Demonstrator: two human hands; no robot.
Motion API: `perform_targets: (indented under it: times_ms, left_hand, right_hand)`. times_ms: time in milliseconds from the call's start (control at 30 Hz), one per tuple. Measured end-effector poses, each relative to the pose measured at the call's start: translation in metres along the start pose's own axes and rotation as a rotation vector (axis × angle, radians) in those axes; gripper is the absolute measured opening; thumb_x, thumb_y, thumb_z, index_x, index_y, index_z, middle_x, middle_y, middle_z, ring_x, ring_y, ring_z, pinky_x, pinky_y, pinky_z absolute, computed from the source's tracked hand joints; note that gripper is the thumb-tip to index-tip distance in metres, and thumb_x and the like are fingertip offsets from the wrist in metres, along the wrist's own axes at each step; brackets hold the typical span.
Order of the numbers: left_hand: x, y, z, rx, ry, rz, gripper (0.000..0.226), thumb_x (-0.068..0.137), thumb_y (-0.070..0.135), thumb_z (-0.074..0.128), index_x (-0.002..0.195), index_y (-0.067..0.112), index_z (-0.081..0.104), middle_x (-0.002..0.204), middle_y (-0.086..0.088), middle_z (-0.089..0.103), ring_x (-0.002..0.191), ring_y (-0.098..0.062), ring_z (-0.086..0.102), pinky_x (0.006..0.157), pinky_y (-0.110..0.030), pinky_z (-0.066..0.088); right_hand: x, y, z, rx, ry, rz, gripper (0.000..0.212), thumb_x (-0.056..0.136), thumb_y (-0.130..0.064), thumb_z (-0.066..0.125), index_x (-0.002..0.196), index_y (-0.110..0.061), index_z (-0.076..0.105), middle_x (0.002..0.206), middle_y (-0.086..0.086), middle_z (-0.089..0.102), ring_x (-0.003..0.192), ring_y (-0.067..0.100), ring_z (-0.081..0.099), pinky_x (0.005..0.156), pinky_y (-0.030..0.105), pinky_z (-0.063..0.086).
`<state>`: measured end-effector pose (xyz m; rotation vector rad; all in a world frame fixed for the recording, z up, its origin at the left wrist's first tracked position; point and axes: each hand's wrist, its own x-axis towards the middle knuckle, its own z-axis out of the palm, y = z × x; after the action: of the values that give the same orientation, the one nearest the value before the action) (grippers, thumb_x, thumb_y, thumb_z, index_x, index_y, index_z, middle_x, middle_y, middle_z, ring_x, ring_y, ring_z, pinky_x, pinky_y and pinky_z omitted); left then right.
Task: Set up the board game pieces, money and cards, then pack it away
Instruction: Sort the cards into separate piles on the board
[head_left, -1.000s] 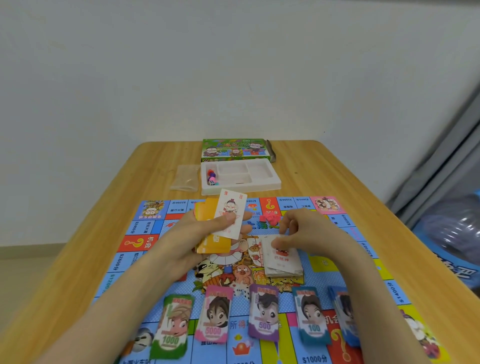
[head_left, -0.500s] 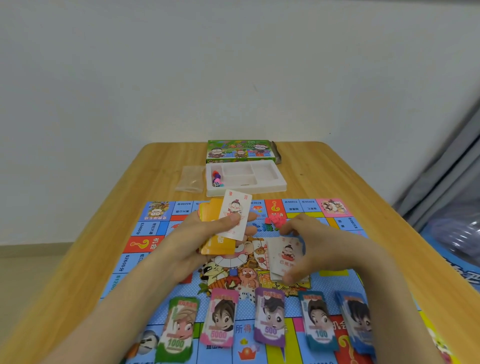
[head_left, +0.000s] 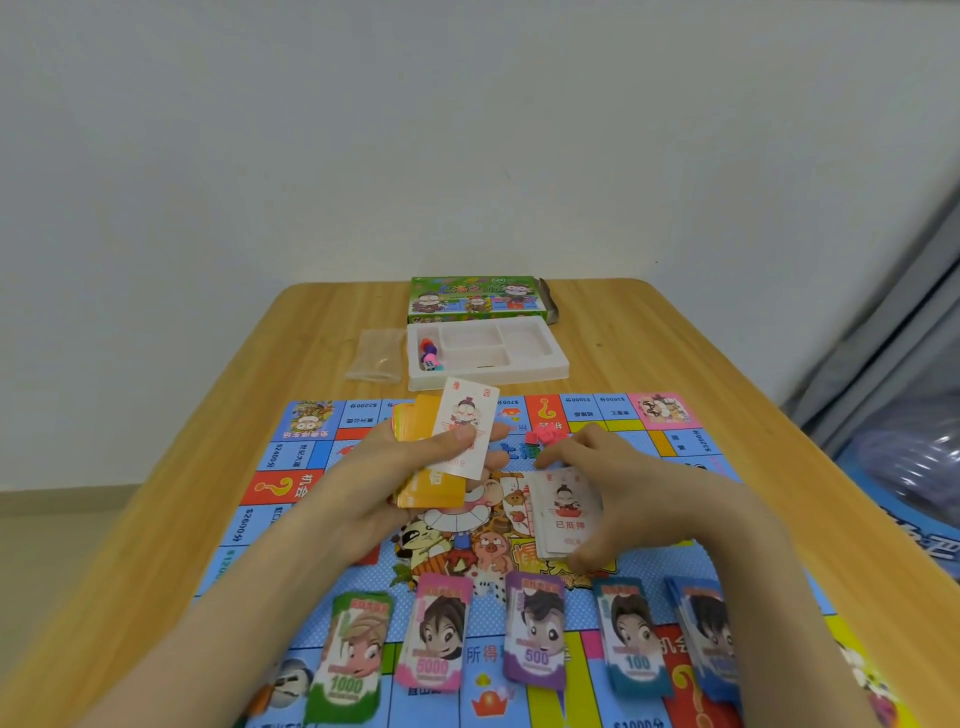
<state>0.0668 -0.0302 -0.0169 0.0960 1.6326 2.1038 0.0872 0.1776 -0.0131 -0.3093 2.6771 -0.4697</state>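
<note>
The game board (head_left: 291, 467) lies flat on the wooden table. My left hand (head_left: 374, 483) grips a deck of orange cards (head_left: 431, 488), and its thumb pins one white card (head_left: 467, 426) on top. My right hand (head_left: 623, 483) holds a stack of white cards (head_left: 563, 514) by its edges at the board's middle. Five stacks of play money lie in a row along the near edge: green 1000 (head_left: 350, 660), pink 5000 (head_left: 436, 639), purple 500 (head_left: 537, 629), teal 100 (head_left: 631, 634) and blue (head_left: 711, 639). Small pink pieces (head_left: 543, 434) sit just beyond my right hand.
A white plastic tray (head_left: 524, 371) with coloured pawns and a die (head_left: 430, 356) in its left compartment stands beyond the board. Behind it is the green game box (head_left: 475, 299). A clear plastic bag (head_left: 376, 356) lies left of the tray.
My right hand has shifted from the top of the white card stack to gripping it by its edges. My left hand still holds its cards in the same place.
</note>
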Motion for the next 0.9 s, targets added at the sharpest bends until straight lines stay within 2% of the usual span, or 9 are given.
perform_targets:
  times_ms: [133, 300, 567, 700, 900]
  left_hand:
    - [0.0009, 0.0001, -0.0004, 0.008, 0.000, -0.006, 0.026, 0.075, 0.015, 0.063, 0.101, 0.014, 0.067, 0.100, -0.005, 0.074, 0.081, -0.017, 0.073, 0.063, -0.029, 0.058]
    - [-0.0001, 0.0002, 0.0015, -0.010, -0.009, -0.009, 0.025, 0.078, 0.012, 0.061, 0.103, 0.012, 0.066, 0.100, -0.005, 0.074, 0.080, -0.015, 0.073, 0.055, -0.026, 0.057]
    - [-0.0003, 0.0010, 0.0003, -0.018, -0.004, -0.004, 0.024, 0.074, 0.013, 0.064, 0.098, 0.014, 0.067, 0.101, -0.006, 0.074, 0.084, -0.018, 0.073, 0.063, -0.032, 0.058]
    - [-0.0017, 0.0024, 0.0018, -0.032, -0.004, -0.006, 0.029, 0.077, 0.012, 0.062, 0.105, 0.012, 0.063, 0.098, -0.006, 0.074, 0.079, -0.016, 0.073, 0.059, -0.030, 0.058]
    - [-0.0018, 0.0018, 0.0009, -0.034, -0.017, -0.006, 0.028, 0.083, 0.010, 0.060, 0.111, 0.011, 0.062, 0.101, -0.005, 0.074, 0.081, -0.016, 0.073, 0.057, -0.029, 0.058]
  right_hand:
    - [0.0007, -0.0004, 0.0000, -0.025, -0.004, -0.006, 0.081, 0.073, -0.034, 0.078, 0.137, -0.031, 0.029, 0.120, -0.012, 0.026, 0.115, 0.011, 0.035, 0.091, 0.025, 0.042]
    - [0.0024, 0.0005, 0.0009, -0.026, 0.023, -0.017, 0.076, 0.074, -0.035, 0.077, 0.135, -0.027, 0.032, 0.114, -0.013, 0.029, 0.109, 0.008, 0.035, 0.086, 0.022, 0.038]
    - [0.0026, -0.0012, 0.0015, -0.037, 0.031, -0.048, 0.081, 0.073, -0.035, 0.078, 0.139, -0.030, 0.030, 0.131, -0.011, 0.028, 0.121, 0.010, 0.032, 0.096, 0.025, 0.040]
    - [0.0035, -0.0003, 0.0017, -0.026, 0.042, -0.056, 0.080, 0.074, -0.034, 0.078, 0.139, -0.025, 0.033, 0.130, -0.012, 0.031, 0.117, 0.007, 0.035, 0.093, 0.024, 0.042]
    - [0.0038, 0.0000, 0.0015, -0.005, 0.041, -0.051, 0.083, 0.074, -0.036, 0.077, 0.141, -0.028, 0.031, 0.131, -0.011, 0.028, 0.115, 0.006, 0.032, 0.090, 0.021, 0.040]
